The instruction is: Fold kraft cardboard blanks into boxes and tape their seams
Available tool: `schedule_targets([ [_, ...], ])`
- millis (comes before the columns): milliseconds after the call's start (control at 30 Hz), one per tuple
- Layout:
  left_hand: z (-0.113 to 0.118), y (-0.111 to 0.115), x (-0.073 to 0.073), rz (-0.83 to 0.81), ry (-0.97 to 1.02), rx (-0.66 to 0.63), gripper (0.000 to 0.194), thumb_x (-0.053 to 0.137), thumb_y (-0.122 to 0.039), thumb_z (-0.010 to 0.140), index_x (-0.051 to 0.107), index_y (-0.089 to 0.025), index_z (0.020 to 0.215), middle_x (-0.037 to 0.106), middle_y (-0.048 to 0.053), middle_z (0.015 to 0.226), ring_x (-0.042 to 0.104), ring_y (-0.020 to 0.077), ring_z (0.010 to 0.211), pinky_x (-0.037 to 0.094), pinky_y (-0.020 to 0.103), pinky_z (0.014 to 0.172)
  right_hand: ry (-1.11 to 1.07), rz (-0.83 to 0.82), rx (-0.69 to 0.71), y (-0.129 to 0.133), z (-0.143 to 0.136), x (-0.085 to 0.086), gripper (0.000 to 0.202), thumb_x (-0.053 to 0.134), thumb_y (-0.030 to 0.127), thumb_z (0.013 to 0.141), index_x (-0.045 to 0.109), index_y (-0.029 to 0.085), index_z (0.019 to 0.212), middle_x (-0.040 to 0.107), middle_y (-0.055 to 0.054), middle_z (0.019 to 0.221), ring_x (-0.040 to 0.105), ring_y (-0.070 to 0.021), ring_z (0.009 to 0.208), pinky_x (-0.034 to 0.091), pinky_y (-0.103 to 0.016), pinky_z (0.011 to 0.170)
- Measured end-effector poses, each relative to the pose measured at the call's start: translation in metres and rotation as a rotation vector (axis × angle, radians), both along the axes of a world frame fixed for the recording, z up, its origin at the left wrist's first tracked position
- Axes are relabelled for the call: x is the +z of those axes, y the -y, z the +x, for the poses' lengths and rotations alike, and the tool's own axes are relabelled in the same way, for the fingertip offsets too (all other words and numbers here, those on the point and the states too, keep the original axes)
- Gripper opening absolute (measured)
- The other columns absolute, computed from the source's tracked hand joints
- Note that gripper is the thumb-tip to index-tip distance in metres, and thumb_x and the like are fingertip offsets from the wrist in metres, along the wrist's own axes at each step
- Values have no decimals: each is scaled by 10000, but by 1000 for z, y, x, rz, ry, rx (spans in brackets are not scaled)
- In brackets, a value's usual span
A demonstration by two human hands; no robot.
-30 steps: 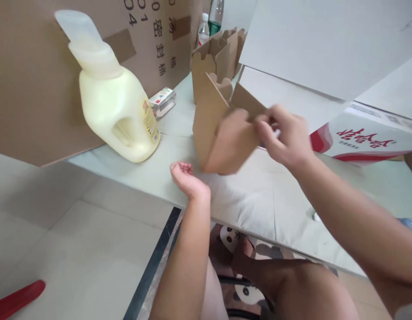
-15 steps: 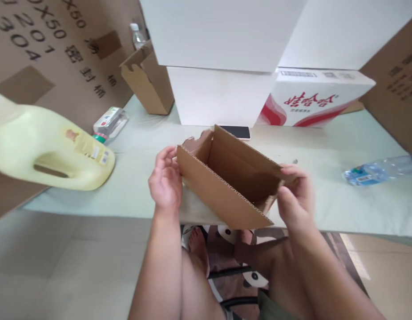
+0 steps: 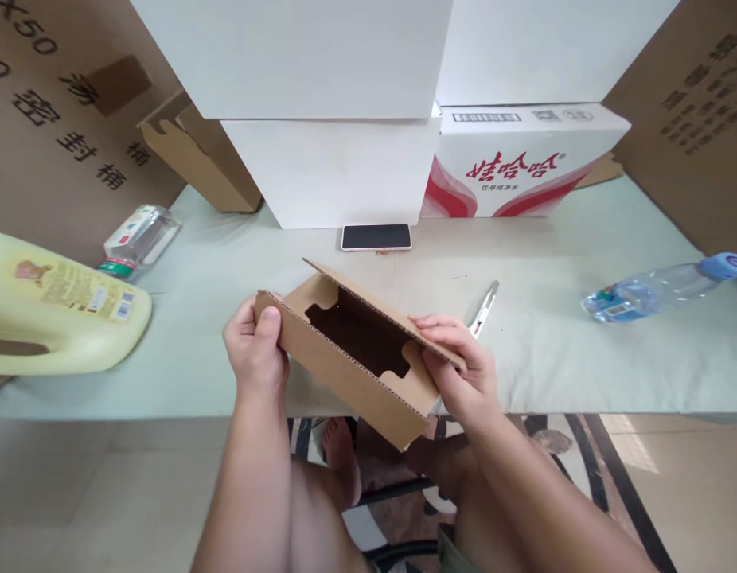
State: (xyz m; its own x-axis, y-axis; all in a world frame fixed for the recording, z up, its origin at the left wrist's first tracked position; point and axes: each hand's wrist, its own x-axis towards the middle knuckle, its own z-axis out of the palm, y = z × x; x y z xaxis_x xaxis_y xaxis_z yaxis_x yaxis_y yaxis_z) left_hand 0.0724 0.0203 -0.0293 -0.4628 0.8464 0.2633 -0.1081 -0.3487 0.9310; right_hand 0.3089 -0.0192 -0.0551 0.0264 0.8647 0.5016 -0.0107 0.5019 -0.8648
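A small brown cardboard box (image 3: 345,402) is held tilted above the front edge of the cloth-covered table (image 3: 547,382). Both short end flaps are folded inward, leaving a dark gap between them, while the two long flaps stand up. My left hand (image 3: 255,346) grips the left corner, its thumb on the front long flap. At the other end, my right hand (image 3: 464,366) has its fingers on the back long flap and its thumb by the right end flap. A white utility knife (image 3: 485,309) lies just beyond my right hand. The box's bottom is hidden.
A phone (image 3: 376,237) lies before stacked white cartons (image 3: 338,167). Leftward are a pale yellow jug (image 3: 76,318), a clear bottle with a green cap (image 3: 142,239) and another brown box (image 3: 207,159). A water bottle (image 3: 655,293) lies at right.
The box's end flaps have been folded inward. My left hand has closed on the left corner, and my right hand has moved onto the back flap. The view has shifted right.
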Motion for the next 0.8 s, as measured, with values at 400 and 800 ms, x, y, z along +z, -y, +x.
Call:
schedule_targets([
  [400, -12, -1, -11, 45, -339, -16, 146, 698, -327, 847, 837, -286, 870, 702, 65, 1076, 611, 257, 1132, 470, 389, 1056, 168, 119, 14, 8, -1, 6, 303, 513, 195, 942, 783, 323, 993, 684, -73, 1073, 699, -257, 1111, 598, -508, 995],
  [800, -40, -4, -1, -121, 85, 184, 167, 653, -243, 662, 817, -234, 693, 737, 56, 884, 652, 229, 983, 513, 333, 938, 3, -314, -33, -4, 5, -33, 464, 448, 594, 969, 593, 305, 1303, 672, -92, 1182, 675, -275, 1109, 533, -459, 927],
])
